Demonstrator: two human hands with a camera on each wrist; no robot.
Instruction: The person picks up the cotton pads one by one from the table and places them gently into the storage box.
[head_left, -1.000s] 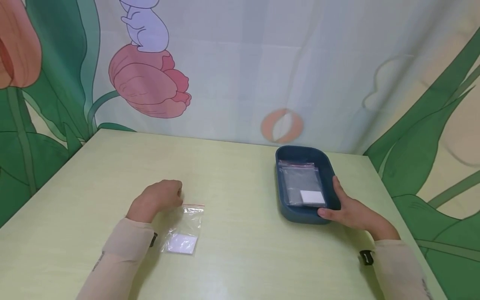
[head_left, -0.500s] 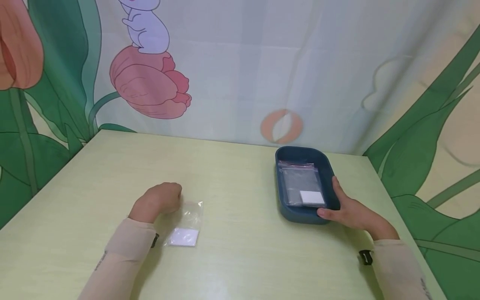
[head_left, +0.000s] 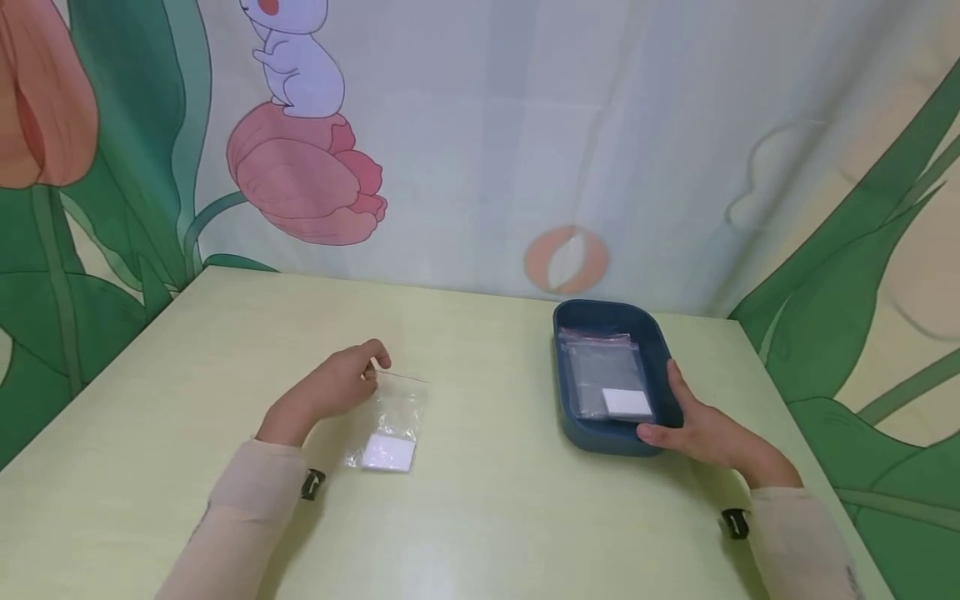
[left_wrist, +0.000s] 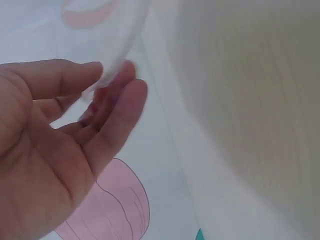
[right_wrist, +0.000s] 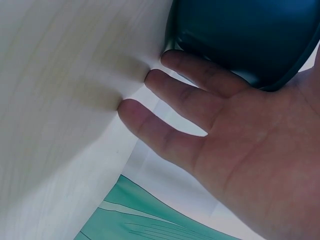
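A clear zip bag (head_left: 402, 410) with a white rectangular piece (head_left: 388, 452) at its bottom hangs from my left hand (head_left: 330, 387), which pinches its top edge between thumb and fingers. In the left wrist view the bag (left_wrist: 122, 42) is blurred at the fingertips. My right hand (head_left: 712, 429) rests at the near right corner of a dark blue plastic box (head_left: 607, 440), thumb at the front rim and index finger along the side. In the right wrist view, straight, spread fingers (right_wrist: 160, 135) reach beside the box to the tabletop. Similar clear zip bags (head_left: 596, 367) lie inside the box.
The top bag in the box shows a white piece (head_left: 627, 402) in one corner. The pale wooden table (head_left: 480, 517) meets a curtain (head_left: 450, 167) printed with flowers and a white animal along its back edge. Black straps (head_left: 313, 484) sit on both wrists.
My left hand has moved forward and right, its fingers lifting, and the bag has shifted up and right with it. The right hand and box keep their place.
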